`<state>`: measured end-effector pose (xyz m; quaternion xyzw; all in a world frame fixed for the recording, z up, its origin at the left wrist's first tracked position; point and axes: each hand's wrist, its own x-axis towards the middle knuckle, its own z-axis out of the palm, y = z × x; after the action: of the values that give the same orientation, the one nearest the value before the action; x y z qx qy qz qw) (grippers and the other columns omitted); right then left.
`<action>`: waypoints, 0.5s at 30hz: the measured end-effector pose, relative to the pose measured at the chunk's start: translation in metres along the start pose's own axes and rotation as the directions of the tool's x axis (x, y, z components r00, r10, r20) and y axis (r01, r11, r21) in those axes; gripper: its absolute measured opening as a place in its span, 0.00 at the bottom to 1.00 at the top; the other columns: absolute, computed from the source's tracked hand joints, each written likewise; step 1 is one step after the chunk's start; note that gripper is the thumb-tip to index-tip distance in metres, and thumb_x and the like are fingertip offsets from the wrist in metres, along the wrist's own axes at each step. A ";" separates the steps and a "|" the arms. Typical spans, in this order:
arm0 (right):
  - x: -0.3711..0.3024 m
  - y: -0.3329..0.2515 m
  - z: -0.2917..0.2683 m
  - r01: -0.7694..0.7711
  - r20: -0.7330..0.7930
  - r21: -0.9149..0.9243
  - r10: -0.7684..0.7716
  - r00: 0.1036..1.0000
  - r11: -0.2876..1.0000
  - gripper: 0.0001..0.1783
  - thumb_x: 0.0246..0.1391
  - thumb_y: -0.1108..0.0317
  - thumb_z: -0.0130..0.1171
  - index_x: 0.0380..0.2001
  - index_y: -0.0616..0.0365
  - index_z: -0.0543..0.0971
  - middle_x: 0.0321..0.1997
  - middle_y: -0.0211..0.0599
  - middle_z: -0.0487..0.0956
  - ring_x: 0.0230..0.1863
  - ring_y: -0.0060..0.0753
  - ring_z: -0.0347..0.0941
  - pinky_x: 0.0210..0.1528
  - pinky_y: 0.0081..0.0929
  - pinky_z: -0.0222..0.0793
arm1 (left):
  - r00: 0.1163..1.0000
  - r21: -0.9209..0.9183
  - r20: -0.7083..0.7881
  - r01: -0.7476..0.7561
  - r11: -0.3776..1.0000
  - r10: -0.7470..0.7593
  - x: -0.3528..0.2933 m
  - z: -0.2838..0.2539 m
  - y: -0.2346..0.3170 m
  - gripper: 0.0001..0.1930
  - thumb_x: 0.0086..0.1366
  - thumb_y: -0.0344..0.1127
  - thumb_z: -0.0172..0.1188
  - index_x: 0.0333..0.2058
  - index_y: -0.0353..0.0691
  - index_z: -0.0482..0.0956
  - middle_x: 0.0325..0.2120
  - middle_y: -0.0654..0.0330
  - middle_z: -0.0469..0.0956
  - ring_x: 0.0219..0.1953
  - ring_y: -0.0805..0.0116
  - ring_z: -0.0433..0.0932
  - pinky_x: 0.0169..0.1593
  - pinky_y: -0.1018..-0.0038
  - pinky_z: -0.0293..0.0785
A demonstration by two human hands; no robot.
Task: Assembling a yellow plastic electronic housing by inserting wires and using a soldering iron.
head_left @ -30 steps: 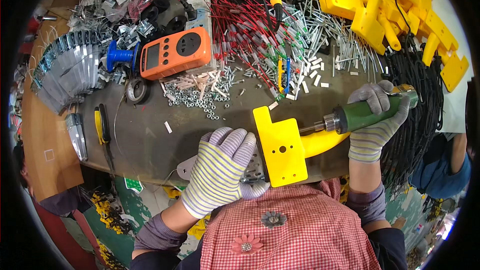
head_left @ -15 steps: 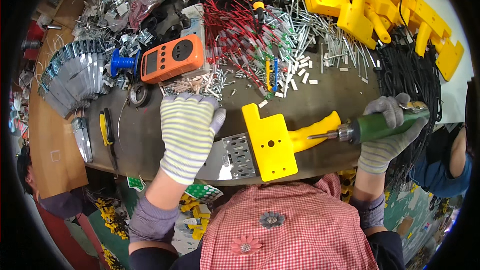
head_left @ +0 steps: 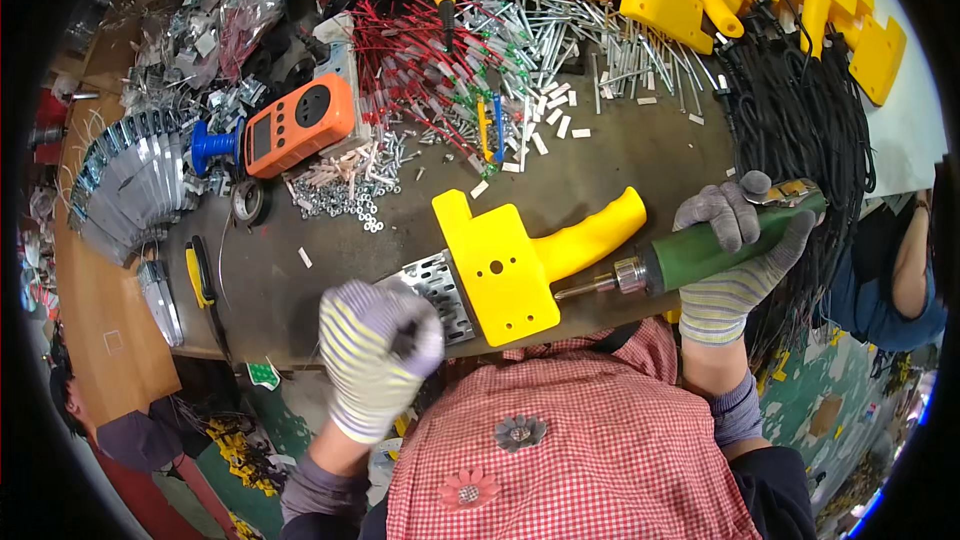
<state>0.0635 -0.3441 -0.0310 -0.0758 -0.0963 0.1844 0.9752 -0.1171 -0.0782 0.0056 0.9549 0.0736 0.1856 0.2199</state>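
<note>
Head view: knit-gloved right fingers [head_left: 738,225] wrap a cylindrical green driver [head_left: 690,262].

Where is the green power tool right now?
In the head view, the green power tool sits right of centre, in the right hand, beside the yellow grip.

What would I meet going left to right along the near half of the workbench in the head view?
Stack of metal pieces, yellow-and-black pliers, white piece, left gloved hand, perforated metal plate, yellow handled part, right gloved hand around the green driver tool.
</note>
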 end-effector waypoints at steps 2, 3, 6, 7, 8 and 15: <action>-0.001 0.002 0.004 -0.010 -0.017 0.000 0.010 1.000 1.000 0.31 0.55 0.40 0.64 0.44 0.57 0.75 0.16 0.18 0.58 0.21 0.17 0.56 0.51 0.24 0.63 | 1.000 -0.024 -0.008 -0.005 1.000 0.005 -0.021 0.005 0.010 0.09 0.48 0.32 0.71 0.28 0.49 0.80 0.23 0.66 0.76 0.30 0.62 0.75 0.42 0.62 0.66; -0.002 0.002 0.006 -0.005 -0.033 -0.009 0.005 0.999 1.000 0.30 0.55 0.40 0.64 0.44 0.57 0.75 0.16 0.18 0.58 0.21 0.17 0.56 0.51 0.24 0.63 | 1.000 -0.046 -0.026 0.003 0.999 -0.004 -0.027 0.011 0.010 0.09 0.48 0.32 0.71 0.28 0.48 0.80 0.23 0.66 0.76 0.31 0.62 0.75 0.42 0.62 0.66; 0.000 0.002 0.005 -0.033 0.025 -0.012 0.033 0.999 0.999 0.29 0.56 0.41 0.63 0.44 0.56 0.75 0.17 0.18 0.58 0.21 0.18 0.56 0.52 0.24 0.63 | 0.998 -0.077 -0.058 0.033 0.996 -0.038 -0.033 0.021 0.011 0.09 0.48 0.34 0.72 0.29 0.49 0.81 0.23 0.66 0.76 0.30 0.62 0.75 0.42 0.62 0.66; 0.000 0.004 0.005 -0.040 0.031 -0.003 0.040 0.999 0.999 0.28 0.57 0.41 0.63 0.43 0.56 0.75 0.17 0.18 0.58 0.21 0.19 0.56 0.53 0.25 0.63 | 0.996 -0.054 -0.085 -0.001 0.999 -0.004 -0.032 0.023 0.010 0.09 0.46 0.32 0.71 0.27 0.47 0.80 0.23 0.65 0.74 0.29 0.63 0.73 0.39 0.63 0.67; 0.000 0.004 0.005 -0.043 0.032 -0.004 0.044 0.999 0.999 0.28 0.57 0.41 0.63 0.43 0.56 0.75 0.17 0.18 0.58 0.21 0.19 0.56 0.53 0.25 0.63 | 0.994 -0.031 -0.109 -0.036 0.999 0.032 -0.030 0.025 0.010 0.09 0.44 0.30 0.70 0.26 0.45 0.79 0.22 0.64 0.73 0.27 0.64 0.71 0.37 0.65 0.67; -0.002 0.010 0.006 -0.039 0.008 0.022 0.038 0.999 0.999 0.26 0.58 0.43 0.64 0.41 0.56 0.75 0.17 0.18 0.58 0.22 0.19 0.56 0.54 0.26 0.63 | 0.991 -0.069 -0.124 -0.052 0.996 0.043 -0.029 0.029 0.010 0.09 0.44 0.30 0.70 0.24 0.46 0.78 0.20 0.67 0.70 0.26 0.65 0.68 0.35 0.66 0.65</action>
<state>0.0569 -0.3352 -0.0269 -0.0662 -0.0962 0.2044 0.9719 -0.1321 -0.1046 -0.0234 0.9346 0.0576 0.2518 0.2448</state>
